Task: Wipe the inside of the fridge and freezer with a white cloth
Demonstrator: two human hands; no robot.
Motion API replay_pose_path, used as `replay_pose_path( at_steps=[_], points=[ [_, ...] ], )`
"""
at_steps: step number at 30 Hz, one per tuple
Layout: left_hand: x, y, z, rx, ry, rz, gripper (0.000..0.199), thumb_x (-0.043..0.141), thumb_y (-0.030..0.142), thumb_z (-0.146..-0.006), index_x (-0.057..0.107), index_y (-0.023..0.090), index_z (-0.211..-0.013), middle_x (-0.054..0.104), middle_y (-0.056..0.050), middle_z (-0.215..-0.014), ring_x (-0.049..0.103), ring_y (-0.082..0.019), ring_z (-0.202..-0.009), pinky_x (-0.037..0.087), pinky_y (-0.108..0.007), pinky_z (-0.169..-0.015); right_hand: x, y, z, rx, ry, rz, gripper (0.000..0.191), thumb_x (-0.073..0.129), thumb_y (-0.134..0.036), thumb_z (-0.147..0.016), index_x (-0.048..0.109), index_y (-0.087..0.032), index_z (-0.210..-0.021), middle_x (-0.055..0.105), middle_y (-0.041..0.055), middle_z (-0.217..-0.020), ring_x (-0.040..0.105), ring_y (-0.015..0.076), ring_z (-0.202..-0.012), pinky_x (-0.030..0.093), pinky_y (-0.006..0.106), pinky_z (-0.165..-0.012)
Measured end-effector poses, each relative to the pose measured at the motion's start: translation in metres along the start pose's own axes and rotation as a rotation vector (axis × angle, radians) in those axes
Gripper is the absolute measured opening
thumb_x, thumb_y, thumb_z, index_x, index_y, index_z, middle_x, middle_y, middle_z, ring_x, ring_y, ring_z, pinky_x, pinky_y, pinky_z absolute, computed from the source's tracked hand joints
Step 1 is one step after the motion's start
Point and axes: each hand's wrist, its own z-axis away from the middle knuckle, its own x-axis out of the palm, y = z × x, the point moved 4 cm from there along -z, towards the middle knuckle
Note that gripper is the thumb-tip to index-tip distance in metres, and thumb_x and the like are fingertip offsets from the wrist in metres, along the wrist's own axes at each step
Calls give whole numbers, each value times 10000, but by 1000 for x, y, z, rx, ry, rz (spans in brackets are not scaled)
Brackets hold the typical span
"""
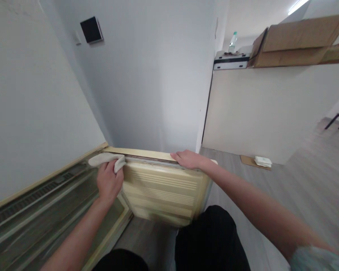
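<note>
We see the left hand (109, 182) with its fingers (113, 165) closed on one pale cloth (106, 160), pressing it against the top edge of one open cream door (164, 192), at about ten o'clock from the view's centre. The right hand (188, 159) lies at its three o'clock, fingers together and flat on that same edge. At two o'clock one cardboard box (296, 41) and one bottle (233, 42) sit on one white cabinet (265, 109).

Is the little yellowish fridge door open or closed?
Open. The door swings out from the cabinet, showing its ribbed inner side. The left hand presses a cloth on its top edge.
</note>
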Motion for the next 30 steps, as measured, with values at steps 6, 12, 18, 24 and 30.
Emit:
replay_pose_path(
  at_steps=[6, 12, 18, 24, 30],
  points=[
    [17, 153, 66, 504, -185, 129, 349, 568, 199, -928, 700, 189, -1250, 711, -120, -1177, 635, -285, -1077, 526, -388, -952, -5, -6, 6, -31, -50, -8, 737, 141, -470, -1136, 690, -21, -1339, 683, 248, -1343, 657, 353, -1291, 473, 441, -1119],
    [11, 138, 56, 616, -189, 1, 356, 603, 173, -911, 716, 182, -1248, 723, -109, -1182, 640, -318, -1052, 540, -415, -892, -12, 9, 3, -65, -106, -178, 628, 281, -464, -1142, 627, -48, -1461, 537, 193, -1539, 536, 304, -1447, 392, 413, -1242],
    [2, 122, 49, 542, -122, -26, 322, 573, 195, -929, 729, 119, -1200, 712, -155, -1131, 636, -341, -1015, 555, -457, -889, -6, 19, -11, -131, -77, -257, 553, 369, -435, -1135, 685, -60, -1391, 575, 183, -1498, 572, 307, -1413, 418, 434, -1234],
    [35, 277, 121, 806, -225, 239, 495, 697, 120, -781, 713, 194, -1270, 721, -92, -1132, 612, -323, -1055, 576, -463, -956, -5, 19, -10, -121, -29, -248, 571, 416, -484, -1119, 708, -49, -1346, 601, 196, -1462, 604, 326, -1376, 462, 442, -1193],
    [41, 238, 114, 857, -95, 154, 421, 685, 80, -787, 744, 193, -1189, 659, -164, -1201, 584, -354, -1181, 557, -472, -1030, -4, 17, -11, -153, -89, -214, 597, 333, -441, -1143, 657, -10, -1400, 576, 207, -1491, 575, 296, -1409, 424, 385, -1221]
  ],
)
